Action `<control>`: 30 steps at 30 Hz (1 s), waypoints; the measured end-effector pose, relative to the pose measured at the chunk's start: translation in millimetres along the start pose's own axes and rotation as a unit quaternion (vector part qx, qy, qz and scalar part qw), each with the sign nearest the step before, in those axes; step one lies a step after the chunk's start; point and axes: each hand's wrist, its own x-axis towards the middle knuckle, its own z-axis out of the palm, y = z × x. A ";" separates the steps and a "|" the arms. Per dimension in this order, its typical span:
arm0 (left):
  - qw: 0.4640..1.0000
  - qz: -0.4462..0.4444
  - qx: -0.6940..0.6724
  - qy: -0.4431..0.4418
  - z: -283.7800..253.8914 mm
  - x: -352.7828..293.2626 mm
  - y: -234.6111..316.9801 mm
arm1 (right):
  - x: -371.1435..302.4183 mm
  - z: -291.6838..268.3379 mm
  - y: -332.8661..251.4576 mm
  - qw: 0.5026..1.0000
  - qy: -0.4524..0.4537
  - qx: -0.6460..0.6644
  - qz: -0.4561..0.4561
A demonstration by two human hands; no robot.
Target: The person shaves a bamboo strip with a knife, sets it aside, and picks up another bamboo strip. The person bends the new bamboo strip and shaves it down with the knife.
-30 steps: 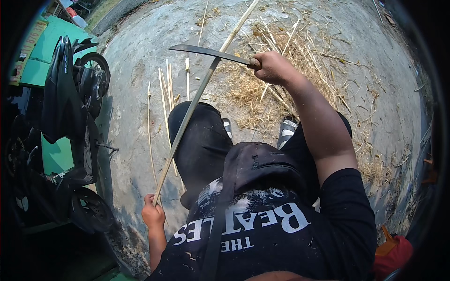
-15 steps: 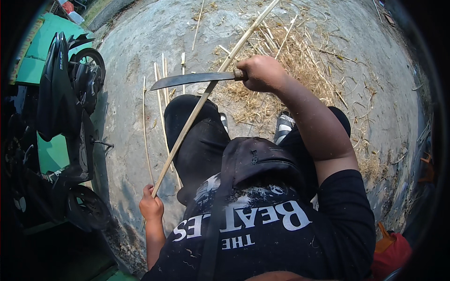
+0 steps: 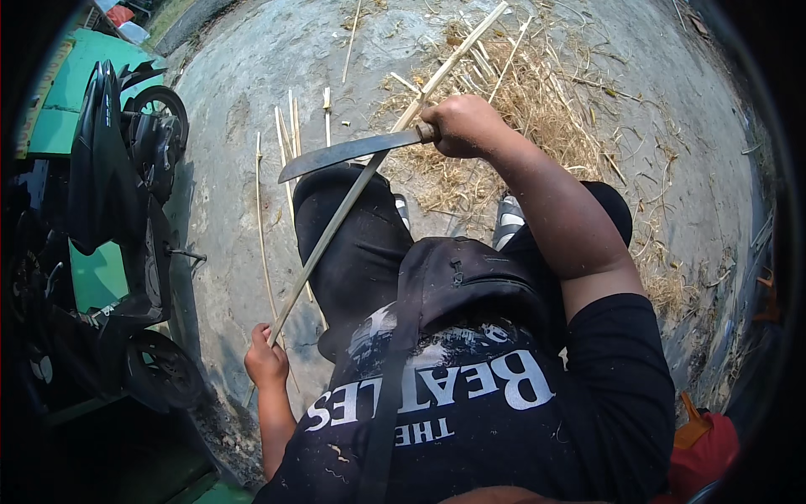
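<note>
A long pale strip of split bamboo or wood point(image 3: 334, 220) slants from lower left to upper right, passing over my bent left knee. My left hand point(image 3: 267, 359) is closed around its near end, beside my hip. With my right hand point(image 3: 468, 126) I grip the short wooden handle of a machete point(image 3: 348, 149). Its long curved metal blade points left and lies across the strip just past the knee, its tip dipping slightly. Whether the edge bites into the strip I cannot tell.
Several thin pale strips point(image 3: 262, 210) lie on the grey concrete ground point(image 3: 227, 109) left of my leg. A heap of straw-coloured shavings point(image 3: 529, 109) spreads ahead. At left stands a black motorcycle point(image 3: 138, 185). A red bag point(image 3: 705, 454) sits at lower right.
The machete's tip has swung a little down and toward me. The strip's far end has come into view near the top edge. My left hand has shifted slightly left.
</note>
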 end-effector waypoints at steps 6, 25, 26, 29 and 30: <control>1.000 -0.007 0.011 0.005 -2.0 14.6 5.1 | 1.0 19.0 78.4 0.963 0.004 0.109 0.248; 1.000 0.006 -0.021 -0.011 0.9 10.7 -3.2 | -1.0 -5.2 42.8 0.987 0.074 0.091 0.107; 1.000 0.003 -0.024 -0.005 3.3 10.8 -3.7 | 1.2 -2.3 35.0 0.995 0.097 0.029 0.022; 1.000 0.014 -0.017 -0.006 10.0 10.6 -10.2 | 5.1 5.3 74.2 0.975 0.053 0.138 0.164; 1.000 0.013 -0.017 -0.004 8.9 7.9 -10.5 | 7.5 15.0 103.2 0.907 0.042 0.259 0.329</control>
